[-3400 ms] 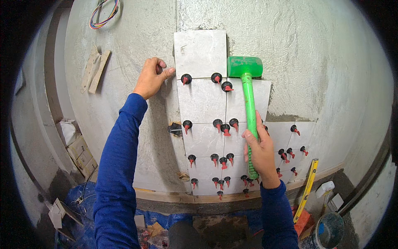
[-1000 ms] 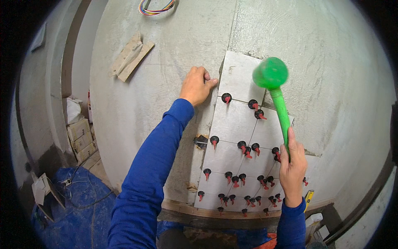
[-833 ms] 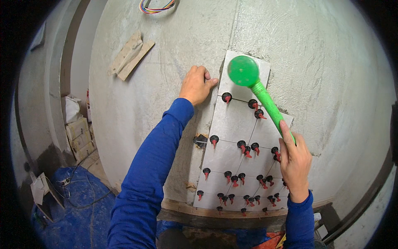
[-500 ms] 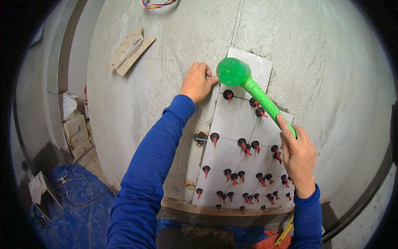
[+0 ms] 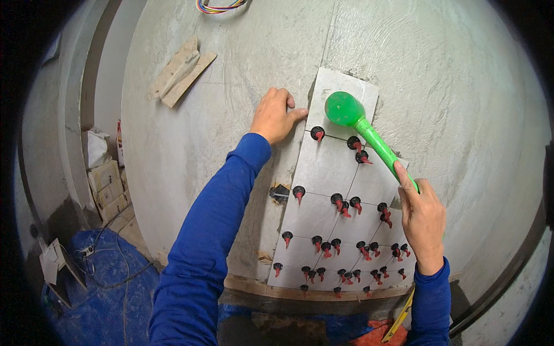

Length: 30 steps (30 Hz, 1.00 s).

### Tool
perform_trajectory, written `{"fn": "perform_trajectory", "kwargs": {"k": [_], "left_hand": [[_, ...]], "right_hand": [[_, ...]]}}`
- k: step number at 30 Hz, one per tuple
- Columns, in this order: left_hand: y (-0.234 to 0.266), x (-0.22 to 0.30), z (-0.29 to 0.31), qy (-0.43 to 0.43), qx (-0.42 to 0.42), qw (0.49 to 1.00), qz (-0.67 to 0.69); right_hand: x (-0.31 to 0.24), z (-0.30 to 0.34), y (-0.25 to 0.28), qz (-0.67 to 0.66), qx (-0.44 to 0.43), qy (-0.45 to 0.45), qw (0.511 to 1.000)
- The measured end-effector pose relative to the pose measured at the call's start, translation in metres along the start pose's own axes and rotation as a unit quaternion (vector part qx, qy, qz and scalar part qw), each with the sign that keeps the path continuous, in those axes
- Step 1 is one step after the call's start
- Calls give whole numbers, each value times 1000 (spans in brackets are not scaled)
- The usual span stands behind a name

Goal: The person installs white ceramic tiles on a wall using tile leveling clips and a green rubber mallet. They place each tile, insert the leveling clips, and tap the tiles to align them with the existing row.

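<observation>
My right hand [image 5: 424, 222] is closed around the handle of a green mallet [image 5: 344, 109]. The mallet's round head is over the uppermost grey tile [image 5: 332, 83] on the wall; contact cannot be made out. My left hand [image 5: 276, 117] holds nothing. Its thumb is stretched out to that tile's left edge, while the fingers curl against the bare wall. Below, rows of similar tiles [image 5: 323, 161] carry black and red levelling clips [image 5: 317, 133] at their joints and corners.
A wooden piece [image 5: 187, 78] is on the wall at upper left, with coloured wires [image 5: 222, 7] at the top. A dark hole [image 5: 280, 193] opens beside the tiles. Boxes [image 5: 108, 181], cables and a blue tarp [image 5: 115, 288] lie lower left. A yellow tool [image 5: 398, 320] sits at lower right.
The mallet head has moved right and slightly down, from the top tile's left edge toward its middle. My right hand shifted slightly right and down; my left hand stayed almost in place.
</observation>
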<state>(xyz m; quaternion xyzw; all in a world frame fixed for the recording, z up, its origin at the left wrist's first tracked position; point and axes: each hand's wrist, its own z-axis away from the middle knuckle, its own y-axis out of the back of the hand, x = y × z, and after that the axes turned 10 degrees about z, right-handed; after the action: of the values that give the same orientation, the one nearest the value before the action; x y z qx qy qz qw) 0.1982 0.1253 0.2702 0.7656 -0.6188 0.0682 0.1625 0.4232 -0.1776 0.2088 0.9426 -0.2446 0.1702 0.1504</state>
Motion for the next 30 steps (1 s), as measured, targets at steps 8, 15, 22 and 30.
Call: {"fn": "perform_trajectory", "kwargs": {"k": [8,15,22,30], "left_hand": [[-1,-3,-1,-2,-2,1000,8],[-2,-7,-1,-29,9,1000,5],[-3,-7,-1,-21,7,1000,9],[4,-9,1,-41,-24,999,4]], "right_hand": [[-8,-5,9,-23,18,21,999],[-1,-5,7,5,-5,12,1000],[2,-3,8,-5,1,11,1000],[-1,-1,12,-48,-21,-4,999]]}}
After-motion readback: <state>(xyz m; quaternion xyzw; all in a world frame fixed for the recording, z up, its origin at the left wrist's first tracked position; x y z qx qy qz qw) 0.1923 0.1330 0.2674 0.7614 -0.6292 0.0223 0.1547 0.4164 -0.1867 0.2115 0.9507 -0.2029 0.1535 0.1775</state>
